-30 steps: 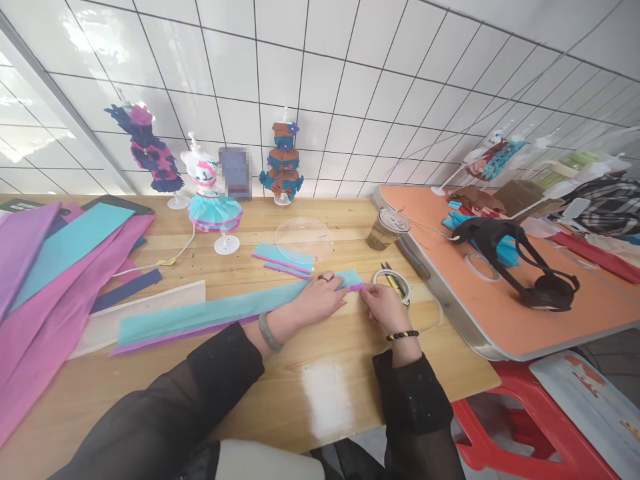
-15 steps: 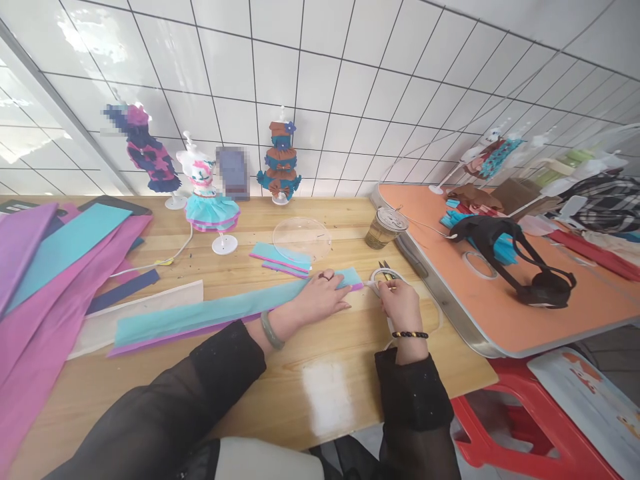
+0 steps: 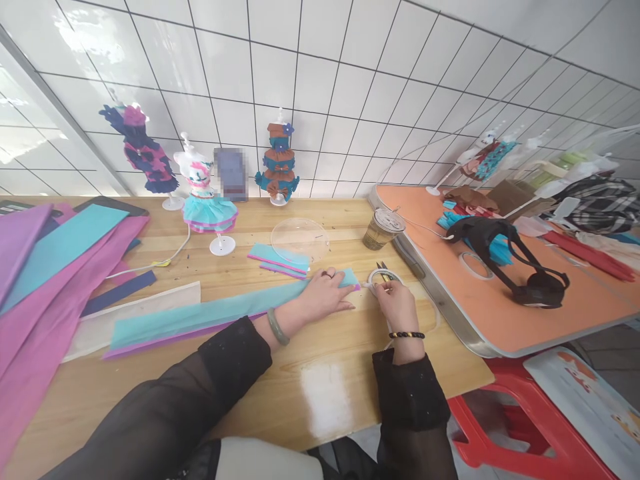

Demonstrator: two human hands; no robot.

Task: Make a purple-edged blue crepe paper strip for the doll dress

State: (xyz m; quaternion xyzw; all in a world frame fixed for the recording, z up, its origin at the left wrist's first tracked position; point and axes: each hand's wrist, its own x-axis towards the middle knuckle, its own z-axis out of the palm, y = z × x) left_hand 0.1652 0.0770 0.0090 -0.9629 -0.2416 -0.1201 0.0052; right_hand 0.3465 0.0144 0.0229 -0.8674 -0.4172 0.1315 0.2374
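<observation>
My left hand point(image 3: 326, 295) lies with its fingers spread over the right end of a long turquoise strip point(image 3: 200, 315), which looks like crepe paper or thin cloth and has a purple layer showing along its lower edge. At that end, my right hand point(image 3: 399, 301) pinches a roll of white tape point(image 3: 371, 277). A short piece of tape reaches from the roll towards the strip's tip. Black-and-gold scissors point(image 3: 384, 272) show through the ring, partly hidden by it. Just beyond my left hand lie shorter turquoise and pink strips point(image 3: 277, 257).
Coloured sheets point(image 3: 95, 257) spread over the left side. Dressed miniature mannequins point(image 3: 210, 213) stand along the tiled wall. A clear disc point(image 3: 300, 239) and a lidded cup point(image 3: 383, 230) sit behind my hands. The orange table point(image 3: 530, 327) at right holds a black headset point(image 3: 540, 283).
The view has shifted slightly. My left forearm has moved a little to the right, with the hand still on the strip. My right hand stays at the tape roll.
</observation>
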